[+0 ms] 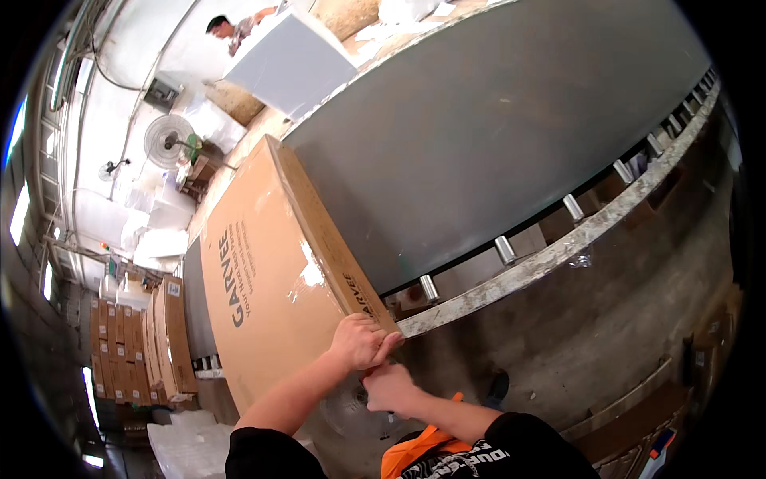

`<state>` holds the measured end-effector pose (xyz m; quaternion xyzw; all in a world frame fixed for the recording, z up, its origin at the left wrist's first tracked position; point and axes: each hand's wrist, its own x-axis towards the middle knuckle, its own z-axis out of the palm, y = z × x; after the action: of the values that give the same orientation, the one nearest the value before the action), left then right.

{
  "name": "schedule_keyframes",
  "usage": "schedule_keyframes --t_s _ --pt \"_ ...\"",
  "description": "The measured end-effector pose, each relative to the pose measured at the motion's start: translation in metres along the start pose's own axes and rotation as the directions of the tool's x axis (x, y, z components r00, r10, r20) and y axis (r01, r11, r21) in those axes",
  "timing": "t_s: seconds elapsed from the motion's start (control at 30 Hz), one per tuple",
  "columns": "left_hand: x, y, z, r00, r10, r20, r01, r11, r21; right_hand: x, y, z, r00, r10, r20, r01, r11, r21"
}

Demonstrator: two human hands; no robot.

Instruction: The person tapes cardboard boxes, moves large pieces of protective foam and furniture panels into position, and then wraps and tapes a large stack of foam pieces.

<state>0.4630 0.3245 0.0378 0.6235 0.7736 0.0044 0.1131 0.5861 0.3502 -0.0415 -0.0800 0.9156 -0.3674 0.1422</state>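
A large flat brown cardboard box [263, 279] lies on the near end of a grey conveyor belt [495, 136], with clear tape shining across its top. My left hand [361, 339] rests on the box's near corner, fingers curled over the edge. Just below that corner, touching the left hand, my right hand [389, 389] is closed beside a small reddish piece. A translucent round tape roll [347, 409] sits under the hands; my right hand seems to hold it, though the grip is partly hidden.
Metal rollers [504, 249] and a worn metal side rail [558, 249] run along the belt's near edge. Another person [227, 32] stands at the far end by a white panel [291, 60]. Stacked cardboard boxes [136, 343], a fan [167, 140] and white sheets [187, 447] fill the left.
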Motion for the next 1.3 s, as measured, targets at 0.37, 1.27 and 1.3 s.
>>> schedule_keyframes --t_s 0.37,1.27,1.3 --pt "-0.01 0.0 0.007 0.989 -0.111 -0.099 0.118 0.991 0.062 -0.122 0.075 0.046 0.964 0.255 0.07 -0.261 0.881 0.395" --pt "-0.291 -0.107 0.126 0.018 -0.39 -0.921 0.732 0.632 -0.253 0.052 -0.073 -0.027 0.875 0.246 -0.417 0.408 0.091 0.909" --pt "-0.29 -0.114 0.098 0.014 -0.324 -0.946 0.718 0.662 -0.216 0.067 -0.067 -0.017 0.86 0.213 -0.464 0.415 0.238 0.878"
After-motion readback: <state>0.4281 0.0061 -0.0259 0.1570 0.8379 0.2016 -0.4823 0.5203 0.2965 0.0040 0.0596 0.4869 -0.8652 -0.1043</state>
